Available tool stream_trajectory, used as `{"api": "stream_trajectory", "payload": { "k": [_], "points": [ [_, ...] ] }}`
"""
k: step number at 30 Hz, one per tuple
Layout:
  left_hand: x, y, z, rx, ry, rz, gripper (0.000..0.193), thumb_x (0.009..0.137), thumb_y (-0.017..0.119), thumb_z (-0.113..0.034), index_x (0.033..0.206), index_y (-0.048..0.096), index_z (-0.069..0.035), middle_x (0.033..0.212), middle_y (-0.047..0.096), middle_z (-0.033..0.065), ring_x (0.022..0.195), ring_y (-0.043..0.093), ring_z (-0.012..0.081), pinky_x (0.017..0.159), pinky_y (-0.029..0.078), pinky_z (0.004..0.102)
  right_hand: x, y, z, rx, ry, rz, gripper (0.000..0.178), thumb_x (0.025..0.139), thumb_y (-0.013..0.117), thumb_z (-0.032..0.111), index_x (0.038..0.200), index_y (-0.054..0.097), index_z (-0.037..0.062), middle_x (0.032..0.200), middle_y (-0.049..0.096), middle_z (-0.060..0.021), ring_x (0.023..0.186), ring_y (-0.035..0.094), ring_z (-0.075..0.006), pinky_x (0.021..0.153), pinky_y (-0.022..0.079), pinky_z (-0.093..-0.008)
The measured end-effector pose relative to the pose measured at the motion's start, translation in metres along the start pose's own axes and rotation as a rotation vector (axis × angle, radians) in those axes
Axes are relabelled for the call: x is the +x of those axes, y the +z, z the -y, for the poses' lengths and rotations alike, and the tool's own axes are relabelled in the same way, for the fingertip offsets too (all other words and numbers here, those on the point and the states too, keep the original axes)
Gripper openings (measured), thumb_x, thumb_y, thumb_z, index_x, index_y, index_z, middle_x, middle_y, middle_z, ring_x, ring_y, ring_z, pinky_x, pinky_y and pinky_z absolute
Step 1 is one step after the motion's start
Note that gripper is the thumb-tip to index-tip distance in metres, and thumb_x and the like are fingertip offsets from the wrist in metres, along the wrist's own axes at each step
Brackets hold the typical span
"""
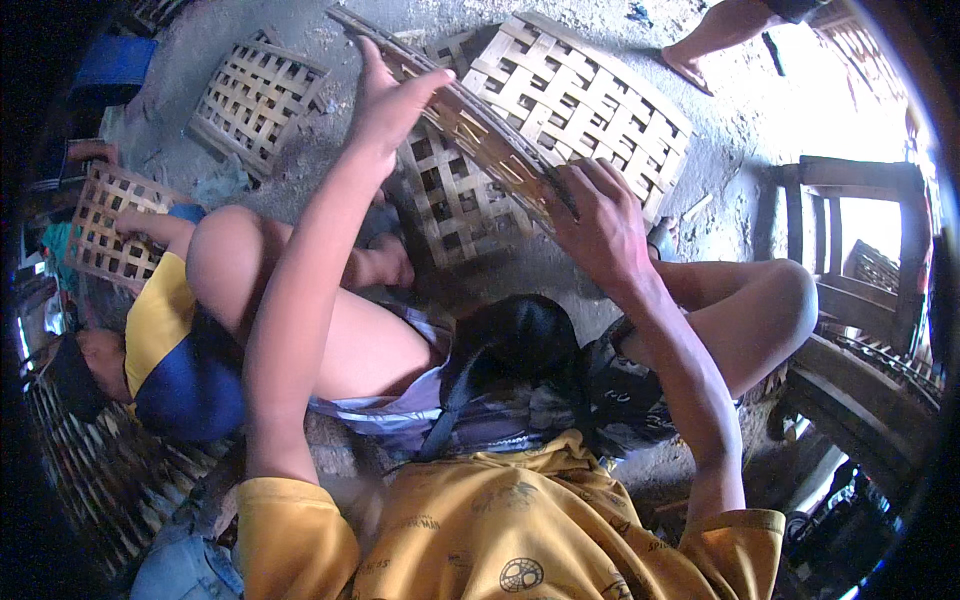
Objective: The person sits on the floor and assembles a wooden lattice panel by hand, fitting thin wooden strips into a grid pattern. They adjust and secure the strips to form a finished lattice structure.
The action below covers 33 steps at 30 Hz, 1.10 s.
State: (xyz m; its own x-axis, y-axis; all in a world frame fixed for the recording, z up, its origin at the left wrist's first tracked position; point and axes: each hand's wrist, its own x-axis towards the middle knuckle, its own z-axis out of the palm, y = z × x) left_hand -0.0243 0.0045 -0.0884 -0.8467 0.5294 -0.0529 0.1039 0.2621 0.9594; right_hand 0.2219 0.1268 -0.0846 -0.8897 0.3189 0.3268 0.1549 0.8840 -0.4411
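A woven bamboo panel (478, 135) is held up on its edge in front of me, slanting from upper left to lower right. My left hand (388, 108) supports its upper left part, with the thumb along the near side and some fingers hidden. Around the lower right end, my right hand (600, 220) is closed with bent fingers. Just beyond lies a large pale woven panel (580, 105) with open square gaps. A darker woven panel (465, 200) rests below the held one, near my feet.
Another woven panel (258, 100) lies on the grey floor at far left. Beside me on the left, a person (165, 330) holds a woven panel (105, 225). A person's leg (725, 45) stands at upper right. A wooden frame (855, 175) is at right, a blue container (115, 65) at upper left.
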Motion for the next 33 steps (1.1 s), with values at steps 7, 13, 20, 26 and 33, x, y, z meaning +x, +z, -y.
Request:
{"api": "stream_trajectory", "payload": {
  "k": [7,13,20,26,33],
  "points": [
    [-0.033,0.042,0.045,0.009,-0.118,0.070,0.120,0.084,0.081,-0.025,0.167,-0.004,-0.010,0.149,0.047,0.0179,0.126,0.052,0.0249,0.104,0.045,0.0376,-0.006,0.020,-0.006,0.065,0.058,0.091,0.025,0.090,0.076,0.020,0.106,0.071,0.0007,0.097,0.070,-0.0142,0.093,0.068,-0.0344,0.083,0.056,-0.0450],
    [-0.068,0.029,0.039,-0.185,-0.365,0.178,0.100,0.089,0.075,-0.040,0.164,0.017,-0.008,0.145,0.052,0.0194,0.125,0.060,0.0243,0.088,0.060,0.0315,0.001,0.013,0.000,0.114,0.036,0.249,0.029,0.094,0.074,0.025,0.110,0.072,-0.0001,0.100,0.072,-0.0173,0.094,0.070,-0.0365,0.083,0.056,-0.0463],
    [-0.092,0.046,0.044,-0.287,-0.371,0.305,0.094,0.090,0.075,-0.052,0.157,0.026,-0.009,0.118,0.068,0.0120,0.102,0.070,0.0195,0.074,0.061,0.0324,0.014,0.006,-0.009,0.255,0.073,0.212,0.022,0.097,0.062,0.007,0.116,0.071,0.0002,0.106,0.073,-0.0198,0.095,0.072,-0.0387,0.086,0.057,-0.0464],
    [-0.085,0.042,0.050,-0.274,-0.318,0.330,0.100,0.090,0.077,-0.054,0.156,0.024,0.000,0.112,0.071,0.0107,0.094,0.070,0.0151,0.073,0.059,0.0289,0.032,-0.017,-0.003,0.277,0.290,0.299,0.020,0.098,0.056,0.004,0.117,0.063,0.0048,0.092,0.072,-0.0188,0.083,0.073,-0.0374,0.078,0.055,-0.0465],
    [-0.069,0.032,0.062,-0.208,-0.290,0.459,0.105,0.089,0.077,-0.052,0.161,0.015,-0.006,0.125,0.067,0.0142,0.102,0.073,0.0230,0.080,0.057,0.0331,0.026,-0.023,-0.005,0.143,0.216,0.396,0.018,0.104,0.051,0.011,0.119,0.059,0.0066,0.081,0.069,-0.0175,0.071,0.069,-0.0324,0.068,0.052,-0.0440]
  ]
}}
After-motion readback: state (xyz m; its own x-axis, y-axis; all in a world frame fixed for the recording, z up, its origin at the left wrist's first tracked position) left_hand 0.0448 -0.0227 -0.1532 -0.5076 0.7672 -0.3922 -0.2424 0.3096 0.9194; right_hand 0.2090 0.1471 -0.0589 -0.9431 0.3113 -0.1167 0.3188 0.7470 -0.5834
